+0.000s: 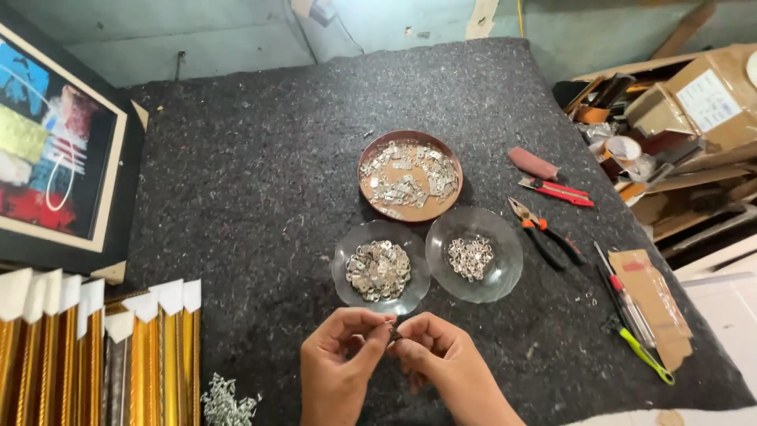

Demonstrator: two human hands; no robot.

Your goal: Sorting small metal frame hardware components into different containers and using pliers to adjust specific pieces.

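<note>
On the dark grey felt-covered table [260, 181], a tiny, light, stiff metal fitting [393, 333] is pinched at its edges by left hand [337, 363] and right hand [441, 359], both grips clamped; probably slippery, easily dropped.

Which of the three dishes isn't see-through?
The brown dish, farthest from the hands. The two nearer dishes, left and right, are clear glass.
</note>
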